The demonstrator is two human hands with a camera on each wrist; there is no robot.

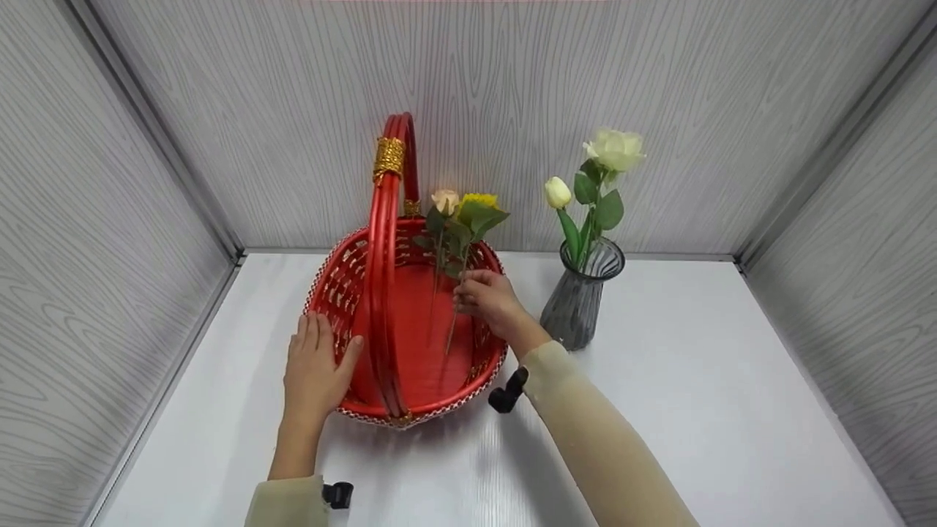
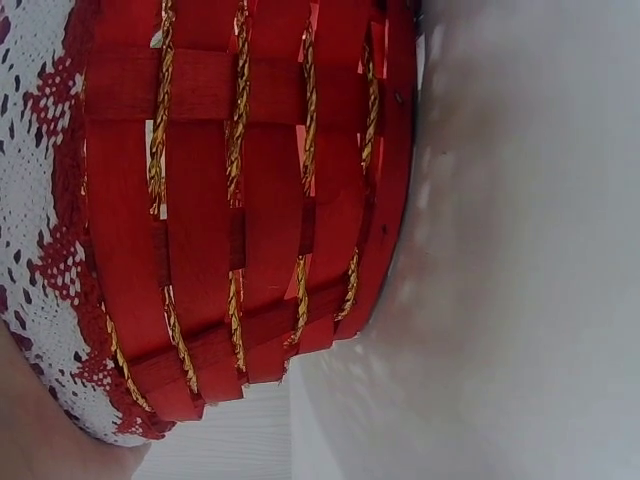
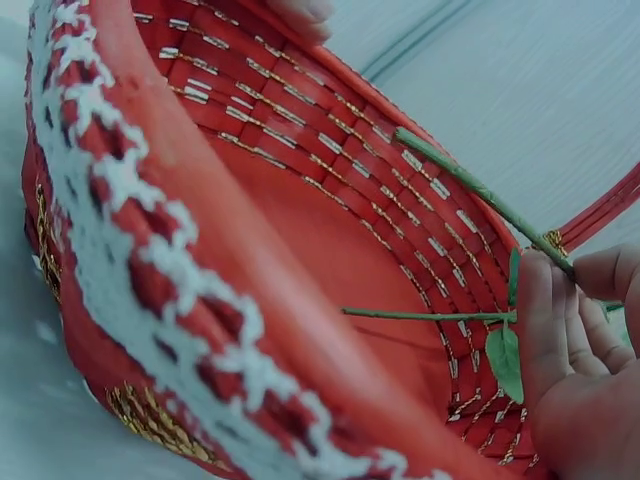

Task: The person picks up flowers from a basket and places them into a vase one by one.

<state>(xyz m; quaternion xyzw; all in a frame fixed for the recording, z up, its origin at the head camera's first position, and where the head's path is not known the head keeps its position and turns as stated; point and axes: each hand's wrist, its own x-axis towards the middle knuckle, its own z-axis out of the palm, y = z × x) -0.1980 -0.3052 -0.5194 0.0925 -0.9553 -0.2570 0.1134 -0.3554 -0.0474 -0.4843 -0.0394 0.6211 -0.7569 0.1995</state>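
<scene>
My right hand (image 1: 487, 296) pinches the green stem (image 3: 480, 190) of a yellow flower (image 1: 479, 200) between thumb and fingers, over the right side of a red woven basket (image 1: 421, 315). The stem's cut end points down into the basket. Beside it, a peach rose (image 1: 444, 201) leans in the basket, its thinner stem (image 3: 420, 316) showing below my right hand in the right wrist view. My left hand (image 1: 318, 366) rests on the basket's left rim with fingers straight and thumb spread inward. In the left wrist view, part of that hand lies against the white lace trim (image 2: 40, 200).
A tall arched handle (image 1: 382, 293) with gold wrapping spans the basket. To the right stands a grey glass vase (image 1: 575, 311) holding a white tulip (image 1: 557, 192) and a large cream flower (image 1: 615, 151). Wood-patterned panels enclose the white table (image 1: 695, 380) at back and sides.
</scene>
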